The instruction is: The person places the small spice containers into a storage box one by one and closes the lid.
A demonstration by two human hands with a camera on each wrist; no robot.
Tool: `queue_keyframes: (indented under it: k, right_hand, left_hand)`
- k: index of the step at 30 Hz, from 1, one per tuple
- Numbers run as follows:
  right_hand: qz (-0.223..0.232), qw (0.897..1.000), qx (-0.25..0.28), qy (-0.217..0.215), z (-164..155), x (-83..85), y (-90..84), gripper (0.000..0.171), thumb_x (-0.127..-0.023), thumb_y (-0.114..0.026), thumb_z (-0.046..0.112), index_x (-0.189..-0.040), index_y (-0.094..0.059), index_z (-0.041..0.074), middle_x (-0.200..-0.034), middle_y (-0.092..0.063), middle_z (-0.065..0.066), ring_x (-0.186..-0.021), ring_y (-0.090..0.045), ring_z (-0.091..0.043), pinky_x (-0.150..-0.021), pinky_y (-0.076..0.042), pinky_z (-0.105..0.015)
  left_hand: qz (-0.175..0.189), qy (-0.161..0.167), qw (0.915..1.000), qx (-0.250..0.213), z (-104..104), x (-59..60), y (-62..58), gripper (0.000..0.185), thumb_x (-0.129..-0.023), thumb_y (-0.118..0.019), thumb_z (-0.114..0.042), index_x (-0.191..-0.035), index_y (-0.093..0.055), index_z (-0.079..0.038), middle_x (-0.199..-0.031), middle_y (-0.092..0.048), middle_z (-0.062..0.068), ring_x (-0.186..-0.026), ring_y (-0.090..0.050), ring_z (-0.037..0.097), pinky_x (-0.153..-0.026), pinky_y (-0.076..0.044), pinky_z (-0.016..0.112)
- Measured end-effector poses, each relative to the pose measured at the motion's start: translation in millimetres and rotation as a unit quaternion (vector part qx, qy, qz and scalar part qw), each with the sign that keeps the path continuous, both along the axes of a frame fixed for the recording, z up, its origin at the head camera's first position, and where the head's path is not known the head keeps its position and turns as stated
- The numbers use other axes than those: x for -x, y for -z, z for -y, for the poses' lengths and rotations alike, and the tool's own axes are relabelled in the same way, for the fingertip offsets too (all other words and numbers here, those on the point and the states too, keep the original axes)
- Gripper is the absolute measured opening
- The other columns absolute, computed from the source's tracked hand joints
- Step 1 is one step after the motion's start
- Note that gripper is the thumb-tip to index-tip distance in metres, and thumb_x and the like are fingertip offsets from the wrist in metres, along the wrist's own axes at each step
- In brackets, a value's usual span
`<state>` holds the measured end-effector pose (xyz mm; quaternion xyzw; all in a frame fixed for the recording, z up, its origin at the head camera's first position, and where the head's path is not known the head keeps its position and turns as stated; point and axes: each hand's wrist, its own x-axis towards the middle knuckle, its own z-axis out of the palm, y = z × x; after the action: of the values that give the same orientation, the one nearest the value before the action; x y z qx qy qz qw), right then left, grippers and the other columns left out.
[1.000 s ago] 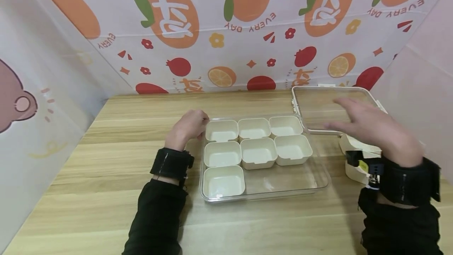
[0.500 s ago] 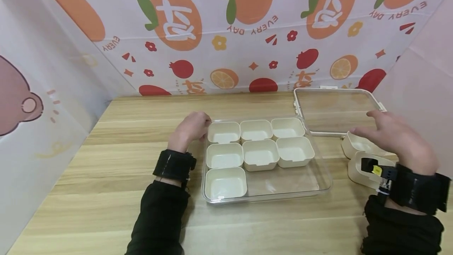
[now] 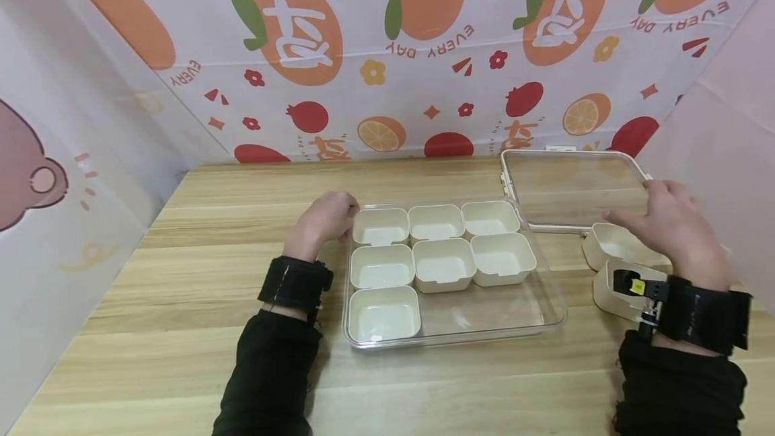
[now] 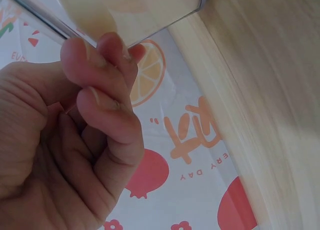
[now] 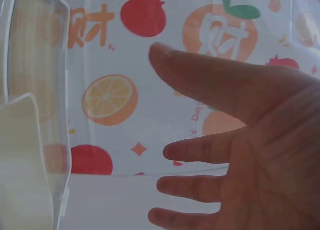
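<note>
My left hand (image 3: 327, 217) is at the back left corner of a clear plastic box (image 3: 484, 338), its curled fingers pinching the rim. In the left wrist view the fingertips (image 4: 82, 57) meet the clear wall. Inside the box sit several cream bins (image 3: 384, 315): three at the back, three in the middle row, one at front left. My right hand (image 3: 678, 227) hovers with fingers spread over two loose cream bins, a back one (image 3: 605, 247) and a front one (image 3: 611, 298), partly hidden by hand and wrist strap. Nothing is in its grasp in the right wrist view.
A clear lid (image 3: 569, 187) with a white frame and latches lies behind the right hand, close to the fruit-print backdrop (image 3: 436, 86). The wooden table (image 3: 212, 288) extends to the left and in front of the box. A pale cloth wall (image 3: 732, 173) stands at the right.
The right hand, first raised near the lid, has moved right and lower over the loose bins. The left hand stays at the box corner.
</note>
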<state>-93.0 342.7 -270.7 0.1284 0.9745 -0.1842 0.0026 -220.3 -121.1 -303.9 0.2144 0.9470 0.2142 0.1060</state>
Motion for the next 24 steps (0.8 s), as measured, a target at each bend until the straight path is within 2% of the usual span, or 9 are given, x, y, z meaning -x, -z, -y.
queue_keyframes:
  k: [4, 10, 15, 18, 24]
  right_hand:
    - [0.032, 0.999, 0.012, 0.001, -4, 0.7, 5.7, 0.097, -0.097, -0.061, 0.048, -0.143, -0.017, -0.025, -0.141, -0.015, -0.050, -0.123, -0.021, -0.068, -0.095, -0.029, -0.078]
    - [0.087, 0.996, 0.019, -0.031, -8, 7.3, 16.7, 0.103, -0.095, -0.064, 0.048, -0.142, -0.013, -0.028, -0.136, -0.019, -0.053, -0.123, -0.024, -0.067, -0.096, -0.031, -0.075]
    - [0.130, 0.989, 0.053, -0.046, -12, 8.7, 21.5, 0.107, -0.094, -0.065, 0.047, -0.147, -0.004, -0.024, -0.142, -0.010, -0.053, -0.129, -0.016, -0.068, -0.099, -0.027, -0.076]
    - [0.134, 0.988, 0.064, -0.052, -13, 10.1, 23.0, 0.105, -0.093, -0.067, 0.044, -0.149, -0.004, -0.020, -0.144, -0.010, -0.052, -0.132, -0.012, -0.067, -0.101, -0.023, -0.077]
    - [0.117, 0.989, 0.066, -0.060, -11, 10.5, 29.0, 0.093, -0.093, -0.068, 0.034, -0.148, -0.016, -0.020, -0.146, -0.018, -0.049, -0.133, -0.018, -0.065, -0.101, -0.025, -0.075]
  left_hand:
    - [-0.004, 0.000, 1.0000, 0.000, 0, -0.1, 0.3, 0.032, -0.094, -0.042, 0.010, -0.069, -0.056, -0.004, -0.055, -0.056, 0.005, -0.052, -0.055, 0.016, -0.056, -0.032, 0.029]
    - [-0.006, 0.003, 1.0000, -0.002, 0, 0.6, 1.3, 0.031, -0.094, -0.042, 0.009, -0.070, -0.058, -0.004, -0.055, -0.055, 0.005, -0.051, -0.054, 0.016, -0.054, -0.033, 0.029]
    - [0.002, 0.006, 1.0000, -0.004, 1, 1.0, 2.9, 0.033, -0.093, -0.043, 0.010, -0.066, -0.052, -0.006, -0.055, -0.056, 0.005, -0.052, -0.054, 0.016, -0.054, -0.034, 0.028]
    - [0.005, 0.003, 1.0000, -0.007, 1, 1.5, 3.6, 0.032, -0.093, -0.044, 0.009, -0.068, -0.054, -0.006, -0.056, -0.056, 0.005, -0.052, -0.055, 0.016, -0.054, -0.034, 0.028]
    - [-0.002, 0.009, 1.0000, -0.004, 4, 2.4, 1.7, 0.033, -0.091, -0.042, 0.011, -0.064, -0.048, -0.008, -0.055, -0.056, 0.004, -0.052, -0.055, 0.016, -0.055, -0.033, 0.028]
